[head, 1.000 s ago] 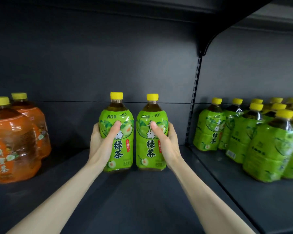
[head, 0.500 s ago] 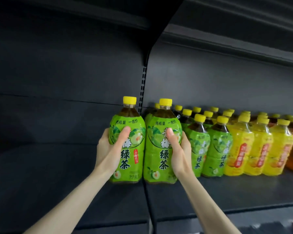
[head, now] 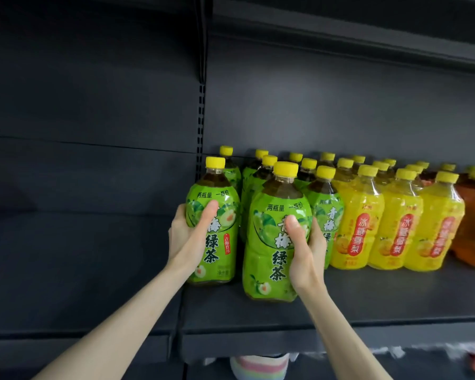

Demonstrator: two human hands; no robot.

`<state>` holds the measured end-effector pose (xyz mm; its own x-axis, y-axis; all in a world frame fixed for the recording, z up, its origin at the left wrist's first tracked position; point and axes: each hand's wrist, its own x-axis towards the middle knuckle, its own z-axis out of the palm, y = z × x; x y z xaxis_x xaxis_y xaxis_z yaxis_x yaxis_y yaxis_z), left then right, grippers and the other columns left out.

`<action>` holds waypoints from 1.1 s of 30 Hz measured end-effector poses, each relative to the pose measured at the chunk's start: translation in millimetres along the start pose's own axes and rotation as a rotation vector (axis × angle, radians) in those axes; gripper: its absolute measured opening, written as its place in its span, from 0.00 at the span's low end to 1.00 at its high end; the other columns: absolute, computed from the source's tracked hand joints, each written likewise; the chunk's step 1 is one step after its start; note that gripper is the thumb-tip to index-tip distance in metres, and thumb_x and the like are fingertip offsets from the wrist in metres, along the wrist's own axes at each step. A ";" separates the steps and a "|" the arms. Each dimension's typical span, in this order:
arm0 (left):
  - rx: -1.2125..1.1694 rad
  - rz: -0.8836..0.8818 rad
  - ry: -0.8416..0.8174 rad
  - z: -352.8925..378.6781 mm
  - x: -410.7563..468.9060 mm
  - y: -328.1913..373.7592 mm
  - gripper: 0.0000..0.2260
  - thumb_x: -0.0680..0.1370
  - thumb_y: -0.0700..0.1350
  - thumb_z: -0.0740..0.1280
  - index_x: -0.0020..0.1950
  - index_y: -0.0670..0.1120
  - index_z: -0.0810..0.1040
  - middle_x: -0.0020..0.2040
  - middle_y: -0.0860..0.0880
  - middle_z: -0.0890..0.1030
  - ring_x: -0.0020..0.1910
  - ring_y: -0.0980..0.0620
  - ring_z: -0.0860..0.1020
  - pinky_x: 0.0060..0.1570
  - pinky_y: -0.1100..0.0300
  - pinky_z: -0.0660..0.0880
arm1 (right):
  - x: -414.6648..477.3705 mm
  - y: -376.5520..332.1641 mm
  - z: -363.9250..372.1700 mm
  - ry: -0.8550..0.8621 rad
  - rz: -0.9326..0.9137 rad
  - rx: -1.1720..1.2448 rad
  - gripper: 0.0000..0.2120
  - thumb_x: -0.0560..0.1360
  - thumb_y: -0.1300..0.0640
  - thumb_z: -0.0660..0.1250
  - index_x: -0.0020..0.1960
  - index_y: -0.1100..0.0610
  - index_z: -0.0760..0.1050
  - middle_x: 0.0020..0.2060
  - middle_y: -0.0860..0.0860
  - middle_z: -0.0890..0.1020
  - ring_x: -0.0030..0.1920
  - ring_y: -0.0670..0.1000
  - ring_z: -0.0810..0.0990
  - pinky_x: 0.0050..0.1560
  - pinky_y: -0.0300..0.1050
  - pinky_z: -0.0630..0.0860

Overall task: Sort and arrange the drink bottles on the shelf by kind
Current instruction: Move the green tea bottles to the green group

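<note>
Here, each hand grips one green tea bottle: left hand [head: 188, 237] the left bottle [head: 213, 231], right hand [head: 306, 250] the right bottle [head: 272, 242].

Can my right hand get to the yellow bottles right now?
Probably not: the right hand is full with a green tea bottle, though the front of the yellow bottles stands unblocked.
</note>
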<state>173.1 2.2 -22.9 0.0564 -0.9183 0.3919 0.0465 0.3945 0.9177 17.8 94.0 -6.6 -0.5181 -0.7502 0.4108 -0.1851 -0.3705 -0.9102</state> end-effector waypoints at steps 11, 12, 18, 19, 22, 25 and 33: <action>0.023 0.061 -0.029 31.2 29.2 -21.6 0.28 0.67 0.64 0.65 0.62 0.51 0.69 0.53 0.57 0.79 0.52 0.63 0.77 0.52 0.63 0.72 | 0.7 15.3 -5.4 0.034 -0.017 0.015 0.56 0.56 0.31 0.61 0.76 0.60 0.56 0.60 0.38 0.64 0.61 0.34 0.62 0.60 0.34 0.59; 0.032 0.064 -0.026 33.7 33.5 -24.4 0.29 0.67 0.65 0.64 0.63 0.50 0.70 0.56 0.53 0.78 0.55 0.58 0.77 0.54 0.61 0.71 | 1.0 17.8 -5.6 0.036 -0.021 0.023 0.57 0.55 0.31 0.60 0.76 0.59 0.56 0.60 0.38 0.62 0.62 0.36 0.60 0.60 0.35 0.58; 0.043 0.050 -0.005 48.9 56.9 -37.3 0.32 0.73 0.61 0.67 0.71 0.48 0.65 0.67 0.48 0.69 0.64 0.54 0.69 0.60 0.61 0.65 | -3.0 12.1 -4.5 0.052 -0.045 0.024 0.38 0.66 0.48 0.64 0.71 0.67 0.63 0.41 0.29 0.66 0.37 0.17 0.68 0.38 0.14 0.62; 0.025 0.040 -0.012 49.8 61.4 -39.8 0.35 0.71 0.64 0.67 0.72 0.48 0.64 0.68 0.48 0.70 0.65 0.53 0.70 0.62 0.60 0.66 | -3.0 12.7 -4.1 0.053 -0.052 0.030 0.36 0.67 0.50 0.63 0.71 0.67 0.64 0.40 0.29 0.66 0.36 0.16 0.67 0.37 0.14 0.62; 0.007 0.010 -0.031 49.2 68.9 -42.2 0.35 0.72 0.63 0.66 0.74 0.48 0.61 0.69 0.50 0.70 0.66 0.53 0.70 0.61 0.66 0.66 | -1.6 15.5 -4.7 0.055 -0.054 0.033 0.36 0.67 0.50 0.63 0.70 0.67 0.65 0.37 0.28 0.68 0.37 0.17 0.68 0.38 0.14 0.63; 0.008 0.006 -0.018 50.5 75.0 -44.4 0.28 0.78 0.53 0.64 0.75 0.46 0.60 0.62 0.55 0.71 0.61 0.58 0.71 0.50 0.76 0.64 | -0.7 18.6 -4.8 0.051 -0.049 0.025 0.36 0.67 0.50 0.63 0.70 0.67 0.65 0.36 0.28 0.70 0.37 0.17 0.69 0.38 0.14 0.63; 0.137 -0.069 -0.023 42.7 72.1 -33.7 0.35 0.74 0.60 0.66 0.75 0.47 0.60 0.68 0.46 0.72 0.67 0.47 0.70 0.65 0.54 0.67 | -1.9 22.4 -6.5 0.023 -0.036 0.010 0.57 0.55 0.29 0.58 0.77 0.58 0.54 0.74 0.50 0.63 0.64 0.38 0.58 0.63 0.38 0.55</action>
<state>133.0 -78.7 -22.8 0.0349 -0.9443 0.3271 -0.0870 0.3232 0.9423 9.2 90.7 -28.1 -0.5302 -0.7239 0.4414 -0.1956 -0.4022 -0.8944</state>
